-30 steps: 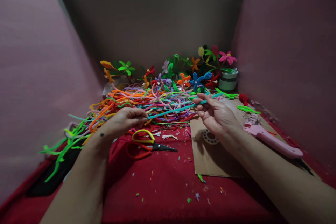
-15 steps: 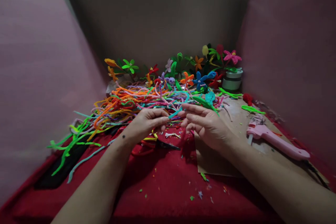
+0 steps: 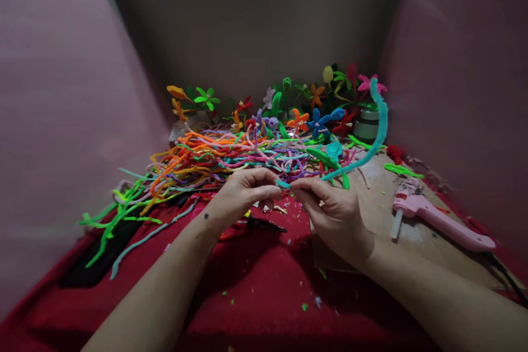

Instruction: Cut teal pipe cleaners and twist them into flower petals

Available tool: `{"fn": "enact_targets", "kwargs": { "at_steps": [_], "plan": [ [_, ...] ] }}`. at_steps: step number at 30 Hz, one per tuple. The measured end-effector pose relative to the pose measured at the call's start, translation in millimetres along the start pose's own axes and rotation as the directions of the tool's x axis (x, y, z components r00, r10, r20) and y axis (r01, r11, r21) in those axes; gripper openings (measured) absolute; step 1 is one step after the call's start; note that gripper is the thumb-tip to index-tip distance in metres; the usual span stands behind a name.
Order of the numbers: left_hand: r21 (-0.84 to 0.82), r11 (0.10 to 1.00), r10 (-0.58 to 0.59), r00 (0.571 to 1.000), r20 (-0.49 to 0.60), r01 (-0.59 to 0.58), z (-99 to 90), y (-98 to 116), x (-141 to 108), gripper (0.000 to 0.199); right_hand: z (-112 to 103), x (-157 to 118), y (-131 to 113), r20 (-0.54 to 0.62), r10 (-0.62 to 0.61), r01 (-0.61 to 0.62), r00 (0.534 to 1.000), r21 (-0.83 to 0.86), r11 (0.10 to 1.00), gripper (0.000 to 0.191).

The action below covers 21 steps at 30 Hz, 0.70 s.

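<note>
A turquoise pipe cleaner (image 3: 383, 121) runs through both hands, its long free end curving up and to the right. My left hand (image 3: 256, 190) pinches it close to its left end between thumb and fingers. Just to the right, my right hand (image 3: 330, 212) grips the same strip with thumb and forefinger, leaving a short turquoise piece between the two hands. Behind them spreads a tangled heap of colourful pipe cleaners (image 3: 206, 148). A turquoise pipe cleaner flower (image 3: 334, 149) lies beyond my right hand, beside a dark green leaf (image 3: 322, 158).
On the cardboard (image 3: 371, 192) at right lies a pink glue gun (image 3: 445, 220), its cord trailing right. Finished flowers (image 3: 317, 124) line the back, near a striped pot (image 3: 366, 124). Dark-bladed scissors (image 3: 266, 225) and scraps lie on the red cloth (image 3: 264, 308).
My right hand has closed from spread fingers into a pinch on the pipe cleaner. Its long end now swings out to the right and up. The view has shifted slightly.
</note>
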<state>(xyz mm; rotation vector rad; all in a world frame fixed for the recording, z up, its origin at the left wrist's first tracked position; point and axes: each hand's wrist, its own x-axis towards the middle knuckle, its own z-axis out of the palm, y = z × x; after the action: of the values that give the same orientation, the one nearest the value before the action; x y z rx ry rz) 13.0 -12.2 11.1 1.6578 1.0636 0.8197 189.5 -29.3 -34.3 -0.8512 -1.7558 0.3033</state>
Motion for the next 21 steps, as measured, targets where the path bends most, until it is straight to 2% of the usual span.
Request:
{"fn": "enact_targets", "kwargs": {
  "at_steps": [4, 6, 9, 12, 15, 18, 21],
  "plan": [
    [0.017, 1.0, 0.02, 0.999, -0.029, -0.02, 2.8, 1.2, -0.1, 0.013, 3.0, -0.3, 0.6, -0.013, 0.106, -0.106, 0.994, -0.026, 0.994, 0.013],
    [0.032, 0.999, 0.005, 0.998, -0.067, -0.002, 4.1, 1.3, 0.3, 0.011, 3.1, -2.7, -2.1, 0.02, 0.103, -0.102, 0.994, -0.057, 0.993, 0.014],
    [0.044, 0.999, -0.01, 0.995, -0.095, 0.014, 5.1, 0.0, 1.1, 0.009, 0.8, -7.6, -10.6, 0.067, -0.052, 0.059, 0.996, -0.098, 0.993, 0.021],
    [0.041, 0.999, -0.008, 0.998, -0.065, 0.01, 6.5, -1.7, 1.1, 0.008, -2.0, -8.0, -17.9, 0.087, -0.231, 0.242, 0.969, -0.146, 0.959, 0.029],
    [0.063, 0.998, 0.012, 1.0, -0.027, -0.01, 10.6, -3.0, 0.0, 0.009, -1.8, -2.6, -16.5, 0.083, -0.292, 0.304, 0.953, -0.263, 0.916, 0.029],
    [0.089, 0.996, 0.019, 1.0, 0.003, -0.019, 14.7, -3.7, -1.1, 0.01, 0.9, 1.3, -8.3, 0.139, -0.202, 0.24, 0.969, -0.365, 0.9, 0.023],
    [0.194, 0.98, 0.033, 0.999, 0.031, -0.038, 10.0, -2.0, -1.7, 0.012, 2.6, -0.2, -1.9, 0.184, -0.059, 0.118, 0.981, -0.331, 0.936, 0.022]
  ]
}}
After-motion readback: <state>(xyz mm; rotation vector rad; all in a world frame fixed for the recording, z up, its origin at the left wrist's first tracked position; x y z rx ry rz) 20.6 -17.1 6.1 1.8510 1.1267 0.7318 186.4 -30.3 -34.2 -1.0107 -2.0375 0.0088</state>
